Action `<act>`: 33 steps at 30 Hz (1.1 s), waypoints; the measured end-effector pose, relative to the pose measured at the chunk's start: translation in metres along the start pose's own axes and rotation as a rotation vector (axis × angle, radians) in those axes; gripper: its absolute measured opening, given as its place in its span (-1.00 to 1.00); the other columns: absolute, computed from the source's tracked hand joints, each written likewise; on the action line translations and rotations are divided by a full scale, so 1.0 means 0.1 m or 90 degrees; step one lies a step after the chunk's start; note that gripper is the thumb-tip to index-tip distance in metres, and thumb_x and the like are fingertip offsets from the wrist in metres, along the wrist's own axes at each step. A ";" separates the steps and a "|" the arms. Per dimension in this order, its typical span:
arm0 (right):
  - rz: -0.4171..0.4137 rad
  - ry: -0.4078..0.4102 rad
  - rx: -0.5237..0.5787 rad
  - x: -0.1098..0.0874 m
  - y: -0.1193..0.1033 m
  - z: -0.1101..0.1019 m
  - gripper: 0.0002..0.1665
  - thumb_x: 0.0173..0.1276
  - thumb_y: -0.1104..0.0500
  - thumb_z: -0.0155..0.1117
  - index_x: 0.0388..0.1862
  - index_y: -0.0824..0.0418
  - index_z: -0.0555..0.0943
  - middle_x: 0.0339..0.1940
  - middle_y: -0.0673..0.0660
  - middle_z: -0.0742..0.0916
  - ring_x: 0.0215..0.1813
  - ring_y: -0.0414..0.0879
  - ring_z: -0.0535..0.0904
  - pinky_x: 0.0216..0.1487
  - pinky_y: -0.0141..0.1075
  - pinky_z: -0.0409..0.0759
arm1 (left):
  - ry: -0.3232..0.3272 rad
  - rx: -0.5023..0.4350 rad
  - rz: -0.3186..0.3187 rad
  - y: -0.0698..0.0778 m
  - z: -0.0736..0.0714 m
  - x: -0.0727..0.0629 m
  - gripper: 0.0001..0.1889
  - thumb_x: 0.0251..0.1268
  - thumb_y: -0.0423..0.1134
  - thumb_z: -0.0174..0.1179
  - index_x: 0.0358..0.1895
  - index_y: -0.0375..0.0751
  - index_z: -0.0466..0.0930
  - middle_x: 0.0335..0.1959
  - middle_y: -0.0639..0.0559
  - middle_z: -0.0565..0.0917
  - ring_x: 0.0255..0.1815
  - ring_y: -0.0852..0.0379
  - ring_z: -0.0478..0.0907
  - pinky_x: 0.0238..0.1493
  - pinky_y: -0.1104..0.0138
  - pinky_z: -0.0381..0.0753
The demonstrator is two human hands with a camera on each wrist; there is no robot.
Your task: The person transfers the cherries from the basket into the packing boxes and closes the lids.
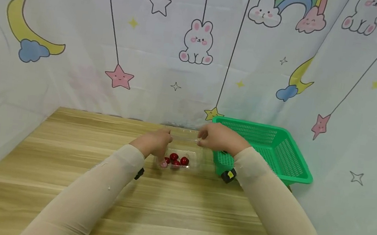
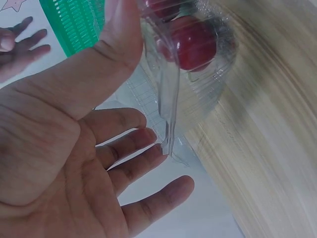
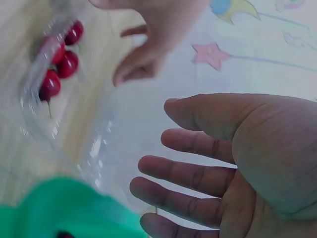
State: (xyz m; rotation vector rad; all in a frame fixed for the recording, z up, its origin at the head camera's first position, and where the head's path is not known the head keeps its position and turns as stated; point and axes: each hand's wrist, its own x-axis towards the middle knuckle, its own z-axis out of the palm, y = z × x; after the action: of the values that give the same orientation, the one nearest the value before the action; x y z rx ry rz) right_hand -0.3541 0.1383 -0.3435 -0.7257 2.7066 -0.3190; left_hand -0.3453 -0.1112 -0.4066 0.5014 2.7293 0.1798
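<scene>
A clear plastic clamshell box (image 1: 196, 158) lies on the table with its lid (image 1: 186, 134) raised at the back. Several red cherries (image 1: 184, 161) sit inside; one cherry (image 2: 195, 43) shows large in the left wrist view. At the box's left side is my left hand (image 1: 155, 141). Its thumb lies along the box wall, and its loosely extended fingers reach the lid's edge, a fingertip touching the plastic. My right hand (image 1: 222, 137) hovers by the lid's right end, fingers relaxed and spread in the right wrist view, holding nothing.
A green plastic basket (image 1: 297, 162) stands to the right, partly under my right forearm; a small dark thing (image 3: 64, 234) shows in it. The wood-grain table (image 1: 170, 209) meets a printed cloth backdrop (image 1: 161, 51) behind and at both sides.
</scene>
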 end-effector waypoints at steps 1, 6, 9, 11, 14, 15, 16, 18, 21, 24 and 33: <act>0.012 0.003 0.012 -0.04 0.05 -0.03 -0.59 0.77 -0.06 0.35 0.40 0.08 0.78 0.37 0.12 0.82 0.19 0.06 0.80 0.31 0.11 0.82 | 0.001 0.001 0.001 0.00 0.00 0.00 0.09 0.15 -0.01 0.81 0.71 -0.30 0.45 0.88 -0.32 0.16 0.86 -0.33 0.22 0.75 -0.15 0.47; 0.047 0.019 0.032 -0.17 0.32 -0.14 -0.57 0.79 -0.05 0.32 0.45 0.09 0.76 0.42 0.14 0.81 0.13 0.06 0.80 0.34 0.15 0.79 | 0.002 -0.003 -0.001 0.00 -0.01 0.01 0.08 0.16 -0.02 0.81 0.71 -0.30 0.45 0.86 -0.30 0.20 0.84 -0.33 0.25 0.76 -0.15 0.46; 0.053 0.022 0.036 -0.20 0.49 -0.16 -0.56 0.80 -0.02 0.30 0.45 0.15 0.76 0.44 0.19 0.79 0.37 0.14 0.76 0.46 0.17 0.74 | 0.001 0.000 -0.002 0.00 -0.02 0.00 0.09 0.16 -0.02 0.81 0.71 -0.29 0.45 0.85 -0.30 0.21 0.84 -0.32 0.26 0.76 -0.14 0.46; 0.056 0.018 0.036 -0.22 0.60 -0.19 -0.55 0.81 0.00 0.28 0.46 0.19 0.75 0.46 0.23 0.78 0.43 0.20 0.73 0.48 0.20 0.73 | 0.002 0.004 -0.001 0.01 -0.02 0.00 0.08 0.16 -0.02 0.81 0.71 -0.29 0.45 0.83 -0.30 0.24 0.82 -0.31 0.28 0.76 -0.14 0.47; 0.063 0.006 0.025 -0.21 0.73 -0.24 -0.59 0.81 0.02 0.27 0.39 0.21 0.78 0.45 0.27 0.77 0.45 0.25 0.72 0.45 0.22 0.73 | 0.002 0.004 -0.002 0.01 -0.01 -0.01 0.07 0.16 -0.03 0.81 0.70 -0.30 0.46 0.81 -0.29 0.28 0.81 -0.31 0.31 0.75 -0.13 0.48; 0.068 0.002 0.021 -0.20 0.78 -0.25 -0.59 0.81 0.02 0.26 0.38 0.21 0.79 0.45 0.27 0.77 0.46 0.26 0.71 0.45 0.22 0.74 | 0.003 0.001 -0.003 0.01 -0.01 -0.01 0.07 0.16 -0.05 0.81 0.70 -0.31 0.46 0.81 -0.30 0.28 0.80 -0.31 0.31 0.75 -0.13 0.48; 0.071 -0.002 0.018 -0.18 0.82 -0.27 -0.60 0.81 0.03 0.26 0.37 0.22 0.80 0.46 0.29 0.77 0.46 0.27 0.71 0.45 0.21 0.74 | 0.003 0.000 -0.004 0.01 -0.01 -0.01 0.07 0.16 -0.05 0.81 0.70 -0.31 0.46 0.81 -0.30 0.28 0.80 -0.31 0.31 0.75 -0.14 0.48; 0.082 -0.015 0.019 -0.17 0.90 -0.31 -0.59 0.80 0.05 0.25 0.37 0.24 0.80 0.46 0.31 0.77 0.43 0.27 0.72 0.41 0.20 0.76 | 0.003 -0.003 -0.005 0.02 -0.01 -0.01 0.07 0.15 -0.05 0.81 0.69 -0.31 0.47 0.81 -0.30 0.28 0.81 -0.31 0.31 0.75 -0.14 0.48; 0.105 -0.038 0.038 -0.11 1.00 -0.37 -0.56 0.77 0.09 0.25 0.42 0.28 0.76 0.42 0.33 0.79 0.37 0.26 0.76 0.33 0.14 0.81 | 0.001 -0.008 -0.007 0.01 0.00 -0.01 0.08 0.14 -0.03 0.81 0.71 -0.29 0.46 0.86 -0.30 0.20 0.84 -0.33 0.24 0.76 -0.16 0.45; 0.132 -0.062 0.064 -0.04 1.08 -0.42 -0.54 0.73 0.10 0.29 0.45 0.27 0.74 0.39 0.33 0.80 0.36 0.28 0.77 0.30 0.13 0.83 | 0.002 -0.012 -0.007 0.00 0.01 0.00 0.09 0.14 -0.01 0.81 0.71 -0.28 0.45 0.89 -0.30 0.14 0.87 -0.34 0.19 0.77 -0.18 0.43; 0.180 -0.107 0.066 0.26 1.38 -0.33 -0.61 0.68 0.07 0.28 0.28 0.22 0.81 0.54 0.32 0.74 0.38 0.26 0.81 0.20 0.06 0.86 | 0.014 -0.007 0.000 -0.02 0.03 0.01 0.06 0.11 -0.05 0.83 0.67 -0.30 0.51 0.78 -0.29 0.31 0.78 -0.30 0.34 0.72 -0.13 0.52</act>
State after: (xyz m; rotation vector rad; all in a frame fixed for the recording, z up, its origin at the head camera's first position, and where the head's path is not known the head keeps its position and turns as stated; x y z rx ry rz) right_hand -0.4485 0.2459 -0.3597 -0.3194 2.5650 -0.3119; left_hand -0.3458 -0.1122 -0.4105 0.4985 2.7476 0.2007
